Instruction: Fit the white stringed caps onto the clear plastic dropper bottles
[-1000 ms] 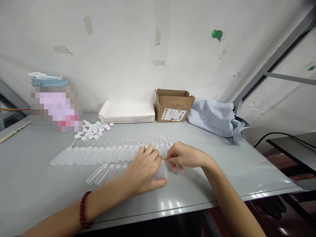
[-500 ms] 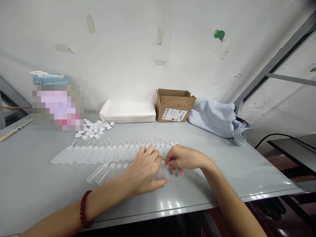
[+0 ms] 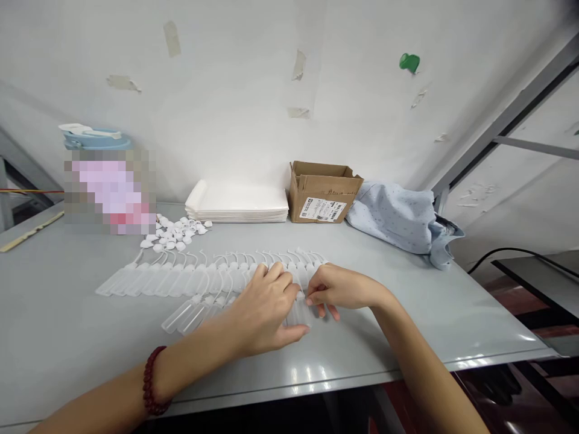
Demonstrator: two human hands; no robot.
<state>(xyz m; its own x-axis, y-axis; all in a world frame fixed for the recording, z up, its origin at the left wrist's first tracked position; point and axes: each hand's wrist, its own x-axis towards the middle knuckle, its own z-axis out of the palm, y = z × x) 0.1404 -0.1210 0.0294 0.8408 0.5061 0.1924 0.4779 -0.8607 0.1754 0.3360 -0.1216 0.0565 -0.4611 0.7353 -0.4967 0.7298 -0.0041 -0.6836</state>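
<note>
Frosted plastic tubes (image 3: 156, 280) with thin white tails lie side by side in a long row on the grey table. In front of them is a second row of clearer plastic tubes (image 3: 178, 314), partly hidden by my left hand (image 3: 269, 307). That hand rests palm down over this row, its fingers bent and its thumb stretched out apart along the tubes' lower ends. At the row's right end, my right hand (image 3: 332, 289) has thumb and forefinger pinched by the neck of the last clear tube (image 3: 302, 312). What lies between those fingertips is hidden.
Small white caps (image 3: 172, 232) are heaped behind the rows at left, beside a blurred pinkish item (image 3: 113, 193) with a blue lid. Along the wall are a stack of white sheets or envelopes (image 3: 237, 205), an open cardboard box (image 3: 323, 193) and bunched pale-blue cloth (image 3: 393, 217).
Both hands keep nearly the same pose over the front row. The whole view has shifted slightly, and no tube has visibly been moved.
</note>
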